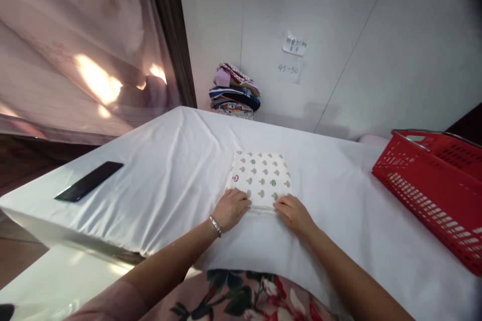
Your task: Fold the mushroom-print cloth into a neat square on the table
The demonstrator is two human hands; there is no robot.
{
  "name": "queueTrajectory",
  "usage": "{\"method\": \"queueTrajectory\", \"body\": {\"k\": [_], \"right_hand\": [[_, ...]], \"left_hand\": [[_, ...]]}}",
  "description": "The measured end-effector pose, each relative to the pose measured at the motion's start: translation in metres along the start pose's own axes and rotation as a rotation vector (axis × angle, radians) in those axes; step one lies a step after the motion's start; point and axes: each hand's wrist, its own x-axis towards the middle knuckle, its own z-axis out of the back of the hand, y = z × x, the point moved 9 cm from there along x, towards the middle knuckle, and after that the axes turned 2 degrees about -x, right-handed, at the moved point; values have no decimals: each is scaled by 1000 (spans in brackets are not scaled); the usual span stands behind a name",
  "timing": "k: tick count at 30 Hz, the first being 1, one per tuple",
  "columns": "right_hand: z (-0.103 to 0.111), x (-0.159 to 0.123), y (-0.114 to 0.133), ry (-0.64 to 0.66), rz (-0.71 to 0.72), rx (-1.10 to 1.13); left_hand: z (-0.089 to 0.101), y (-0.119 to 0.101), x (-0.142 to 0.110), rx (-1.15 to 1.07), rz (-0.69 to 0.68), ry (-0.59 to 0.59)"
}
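A folded white cloth (259, 173) with a print of small grey, green and red mushrooms lies flat in front of me, in the middle of the head view. My left hand (232, 206), with a silver bracelet at the wrist, grips its near left corner. At the near right corner, my right hand (294, 213) has its fingers curled on the cloth's edge. Both thumbs point inward along the near edge, where several stacked layers show. The undersides of the fingers are hidden.
The cloth rests on a white-covered table (331, 180). A black phone-like slab (90, 180) lies at the left, and a red plastic basket (433, 180) stands at the right. Folded clothes (235, 91) are stacked against the wall behind; a pinkish curtain (75, 20) hangs left.
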Motion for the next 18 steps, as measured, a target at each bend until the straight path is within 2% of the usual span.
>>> {"method": "queueTrajectory", "body": {"k": [3,7,9,11,14,18], "right_hand": [[-1,-1,3,-40,24,-10],[2,-3,6,-82,31,-26],[5,-1,8,-48,15,-7],[6,4,8,24,-30,38],[14,25,6,42,-100,101],[23,72,-4,-121,-109,56]], "left_hand": [[7,1,0,-47,12,-38],[22,13,9,-125,83,-122],[25,18,13,-108,96,-153],[19,20,16,-87,88,-127],[5,21,14,-67,105,-87],[0,23,10,-79,146,-108]]}}
